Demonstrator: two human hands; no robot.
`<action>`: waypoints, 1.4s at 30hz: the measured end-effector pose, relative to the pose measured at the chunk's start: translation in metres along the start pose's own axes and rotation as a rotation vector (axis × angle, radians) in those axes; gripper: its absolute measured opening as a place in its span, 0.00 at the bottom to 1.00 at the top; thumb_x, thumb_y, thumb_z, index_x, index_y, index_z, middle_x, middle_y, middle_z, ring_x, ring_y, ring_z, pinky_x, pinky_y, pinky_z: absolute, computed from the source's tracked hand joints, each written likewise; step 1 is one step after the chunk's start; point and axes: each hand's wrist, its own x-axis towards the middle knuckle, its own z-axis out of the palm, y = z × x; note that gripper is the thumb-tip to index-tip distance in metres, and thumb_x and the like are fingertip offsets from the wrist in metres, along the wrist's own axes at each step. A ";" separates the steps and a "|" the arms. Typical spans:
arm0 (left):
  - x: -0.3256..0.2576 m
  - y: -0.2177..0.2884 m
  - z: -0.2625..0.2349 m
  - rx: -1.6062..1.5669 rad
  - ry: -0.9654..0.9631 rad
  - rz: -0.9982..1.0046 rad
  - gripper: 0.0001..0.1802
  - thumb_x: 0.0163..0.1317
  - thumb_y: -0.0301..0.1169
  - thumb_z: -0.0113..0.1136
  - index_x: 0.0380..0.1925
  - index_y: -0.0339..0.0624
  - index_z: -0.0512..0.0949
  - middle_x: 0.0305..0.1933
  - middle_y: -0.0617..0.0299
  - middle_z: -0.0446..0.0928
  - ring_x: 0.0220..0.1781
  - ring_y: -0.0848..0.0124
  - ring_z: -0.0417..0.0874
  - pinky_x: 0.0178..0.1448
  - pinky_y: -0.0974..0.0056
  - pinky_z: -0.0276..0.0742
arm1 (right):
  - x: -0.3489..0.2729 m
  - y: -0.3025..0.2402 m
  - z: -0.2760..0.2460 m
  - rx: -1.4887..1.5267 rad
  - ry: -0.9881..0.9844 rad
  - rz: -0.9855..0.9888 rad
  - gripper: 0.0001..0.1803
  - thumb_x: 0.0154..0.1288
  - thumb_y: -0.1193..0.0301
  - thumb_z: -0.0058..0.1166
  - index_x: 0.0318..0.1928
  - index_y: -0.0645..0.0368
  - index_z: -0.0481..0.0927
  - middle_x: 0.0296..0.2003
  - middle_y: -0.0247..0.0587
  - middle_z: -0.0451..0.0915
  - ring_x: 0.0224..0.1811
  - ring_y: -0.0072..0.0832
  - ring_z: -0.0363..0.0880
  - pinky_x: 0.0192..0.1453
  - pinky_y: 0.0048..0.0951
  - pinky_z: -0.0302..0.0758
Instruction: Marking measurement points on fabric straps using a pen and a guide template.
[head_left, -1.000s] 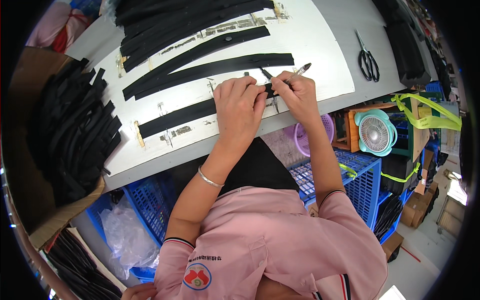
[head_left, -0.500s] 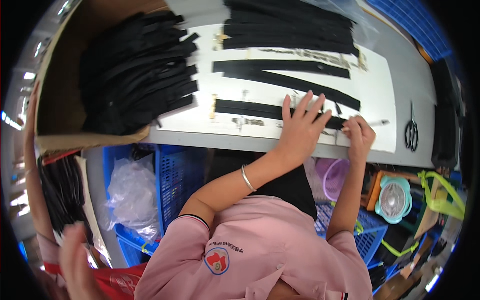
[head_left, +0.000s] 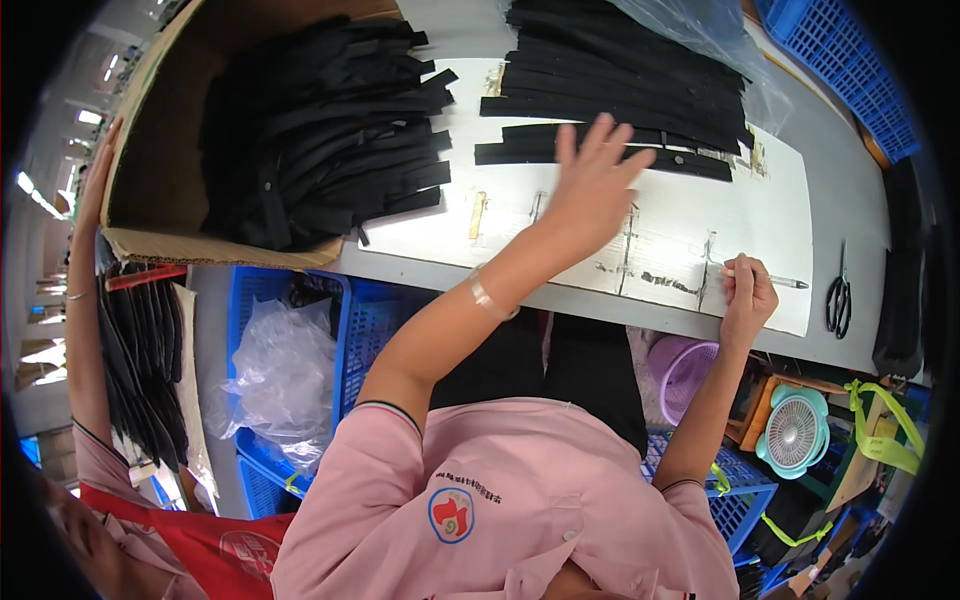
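My left hand (head_left: 598, 195) is stretched over the white board, its spread fingers lying across two black fabric strips (head_left: 690, 164) just below a stack of similar strips (head_left: 620, 75). Whether the fingertips press on them, I cannot tell. In my right hand (head_left: 748, 298), fingers pinched, is a pen (head_left: 790, 283) held slantwise low over the right part of the white board (head_left: 560, 235). Dark ruled marks and a yellowish tape patch show on the board's bare lower part.
At left, a cardboard box (head_left: 150, 245) on its side holds many black strips (head_left: 320, 130). Black scissors (head_left: 839, 300) lie right of the board. Blue crates, a purple basket (head_left: 682, 375) and a small turquoise fan (head_left: 794, 432) stand below the table edge. Another person (head_left: 150, 530) works at far left.
My left hand has moved away from me, and the strip it held on the lower board is no longer there. The right hand still has the pen. The other person's near hand has left view.
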 end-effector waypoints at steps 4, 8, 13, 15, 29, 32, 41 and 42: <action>-0.069 -0.020 -0.064 0.234 0.141 -0.170 0.31 0.62 0.16 0.55 0.65 0.50 0.80 0.76 0.53 0.69 0.84 0.50 0.59 0.85 0.36 0.37 | 0.000 -0.006 -0.003 -0.065 -0.023 0.011 0.10 0.76 0.69 0.60 0.38 0.62 0.87 0.29 0.28 0.83 0.28 0.11 0.72 0.32 0.16 0.68; -0.122 -0.063 -0.106 0.412 0.252 -0.347 0.24 0.59 0.18 0.60 0.57 0.43 0.82 0.71 0.51 0.74 0.82 0.48 0.61 0.84 0.37 0.42 | 0.003 0.001 -0.003 -0.089 -0.015 -0.028 0.12 0.78 0.68 0.59 0.37 0.62 0.86 0.29 0.29 0.81 0.24 0.09 0.67 0.27 0.16 0.62; -0.115 -0.071 -0.107 0.314 0.317 -0.255 0.04 0.66 0.28 0.66 0.39 0.42 0.82 0.59 0.55 0.83 0.73 0.50 0.74 0.81 0.42 0.54 | 0.002 -0.002 -0.006 -0.063 -0.034 0.043 0.10 0.77 0.70 0.59 0.40 0.63 0.87 0.30 0.31 0.84 0.29 0.12 0.73 0.35 0.17 0.71; -0.093 -0.049 -0.088 0.094 0.330 -0.231 0.02 0.68 0.26 0.64 0.39 0.42 0.81 0.47 0.56 0.85 0.54 0.53 0.83 0.67 0.51 0.72 | 0.001 0.003 -0.008 -0.084 -0.026 0.003 0.10 0.77 0.69 0.59 0.42 0.63 0.87 0.30 0.30 0.84 0.29 0.12 0.73 0.34 0.18 0.71; -0.024 0.049 0.043 -0.275 0.000 -0.136 0.06 0.65 0.27 0.68 0.41 0.40 0.87 0.39 0.56 0.85 0.39 0.57 0.85 0.46 0.59 0.80 | -0.054 -0.028 0.042 -0.407 -0.173 -0.465 0.19 0.66 0.73 0.67 0.57 0.57 0.83 0.51 0.45 0.87 0.52 0.41 0.85 0.56 0.39 0.79; -0.031 0.055 0.038 -0.293 0.071 -0.058 0.10 0.65 0.24 0.65 0.46 0.40 0.85 0.51 0.56 0.83 0.56 0.53 0.82 0.61 0.54 0.77 | -0.059 -0.026 0.041 -0.677 -0.204 -0.628 0.26 0.62 0.71 0.70 0.61 0.59 0.81 0.53 0.47 0.86 0.58 0.45 0.81 0.66 0.47 0.71; -0.106 0.025 -0.018 0.022 0.044 -0.124 0.19 0.66 0.25 0.66 0.57 0.39 0.84 0.65 0.56 0.80 0.75 0.53 0.73 0.81 0.40 0.55 | -0.043 -0.005 -0.029 -0.955 -0.011 -0.598 0.27 0.63 0.72 0.71 0.63 0.56 0.82 0.52 0.46 0.85 0.56 0.43 0.79 0.67 0.46 0.71; -0.111 0.022 -0.023 0.030 0.036 -0.126 0.19 0.67 0.26 0.66 0.58 0.39 0.84 0.67 0.55 0.80 0.76 0.52 0.72 0.82 0.39 0.54 | -0.043 -0.003 -0.034 -0.999 0.027 -0.571 0.27 0.62 0.73 0.71 0.62 0.56 0.83 0.51 0.44 0.86 0.56 0.42 0.79 0.67 0.45 0.71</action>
